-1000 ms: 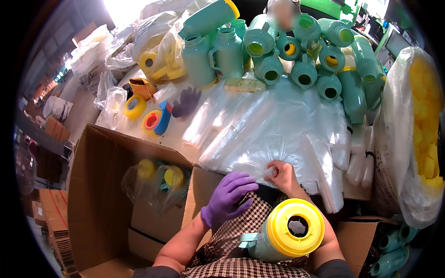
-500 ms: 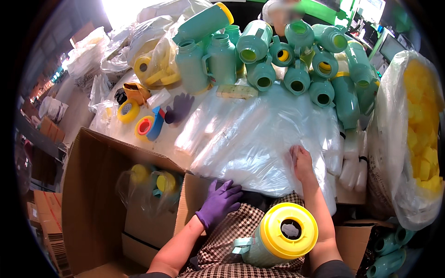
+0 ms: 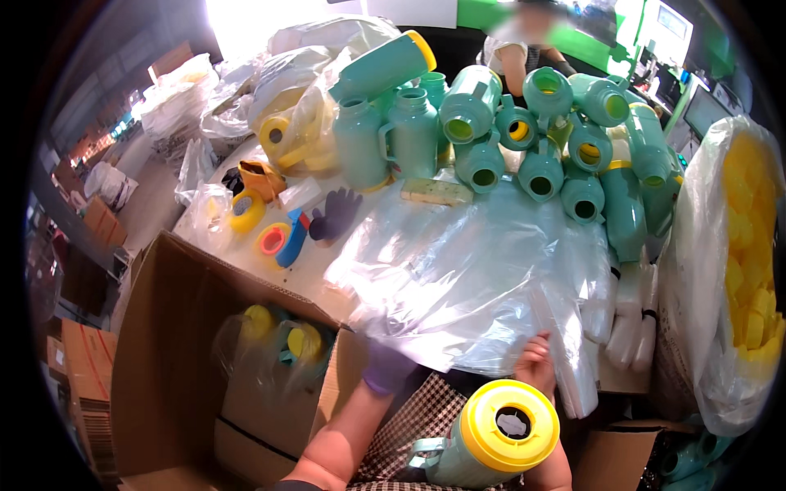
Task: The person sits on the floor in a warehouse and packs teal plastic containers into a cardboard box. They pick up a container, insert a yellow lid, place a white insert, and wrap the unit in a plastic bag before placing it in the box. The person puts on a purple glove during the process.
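A stack of clear plastic bags (image 3: 442, 286) covers the middle of the table, its near edge lifted and rumpled. My left hand (image 3: 388, 370), in a purple glove, is at that edge on the left. Film and motion blur veil its fingers. At the right of the same edge my bare right hand (image 3: 536, 358) has its fingers curled closed on the plastic. Between my forearms a teal vacuum flask (image 3: 460, 460) with a yellow ring top (image 3: 479, 421) stands at my lap, its handle to the left. It hides part of my right forearm.
Several teal flask bodies (image 3: 401, 135) are piled at the back. An open carton (image 3: 164, 352) with bagged pieces stands left. A bag of yellow parts (image 3: 749, 245) is at right. A tape dispenser (image 3: 285, 240) and spare glove (image 3: 336, 213) lie left; a person (image 3: 512, 61) is beyond.
My left hand has moved from beside the bags to under their lifted near edge. My right hand has drawn back toward me, and the plastic has come with it. The whole view has shifted slightly.
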Tool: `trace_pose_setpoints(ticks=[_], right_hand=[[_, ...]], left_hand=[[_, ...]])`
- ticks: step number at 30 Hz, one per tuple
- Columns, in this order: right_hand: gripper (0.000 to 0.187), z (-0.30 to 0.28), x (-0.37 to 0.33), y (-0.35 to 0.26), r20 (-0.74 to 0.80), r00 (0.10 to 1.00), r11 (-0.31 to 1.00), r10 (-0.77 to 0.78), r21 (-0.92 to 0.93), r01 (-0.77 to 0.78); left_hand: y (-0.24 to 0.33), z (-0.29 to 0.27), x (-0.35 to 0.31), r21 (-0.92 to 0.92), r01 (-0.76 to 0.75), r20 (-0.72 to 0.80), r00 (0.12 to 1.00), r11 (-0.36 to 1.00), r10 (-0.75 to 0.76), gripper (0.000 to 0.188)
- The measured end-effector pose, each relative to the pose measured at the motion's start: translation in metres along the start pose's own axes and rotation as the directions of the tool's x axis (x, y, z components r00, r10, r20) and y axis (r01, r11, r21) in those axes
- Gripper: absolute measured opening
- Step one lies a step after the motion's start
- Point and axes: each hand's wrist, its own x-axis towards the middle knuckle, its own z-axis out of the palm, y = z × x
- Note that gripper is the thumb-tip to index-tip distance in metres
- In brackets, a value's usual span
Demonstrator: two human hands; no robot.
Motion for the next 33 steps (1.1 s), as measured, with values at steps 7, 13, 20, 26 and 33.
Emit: trace_pose_setpoints(ticks=[7,13,20,26,33], right_hand=[[0.045,0.069,0.001,0.032,0.243,0.967,0.531,-0.075,-0.811,0.245],[0.034,0.072,0.038,0.054,0.317,0.947,0.145,-0.061,-0.936,0.322],[0.029,0.062,-0.021,0.030,-0.105,0.985,0.774,-0.139,-0.632,0.042],[0.024,0.000,-0.124,-0.014,-0.102,0.991,0.806,-0.091,-0.591,0.014],[0.055,-0.052,-0.319,-0.034,-0.334,0.892,-0.144,0.303,-0.942,-0.304]], left_hand=[[-0.052,-0.057,0.005,0.480,-0.219,-0.052,0.960,0.850,0.277,0.025],[-0.061,0.034,0.032,0.809,-0.586,0.498,0.722,0.042,0.481,0.032],[0.001,0.004,0.000,0.189,0.224,0.125,0.960,0.956,-0.250,0.044],[0.027,0.019,-0.108,0.549,-0.414,0.687,0.718,0.726,-0.110,0.018],[-0.042,-0.013,-0.167,0.646,-0.064,0.466,0.822,0.760,-0.327,0.071]])
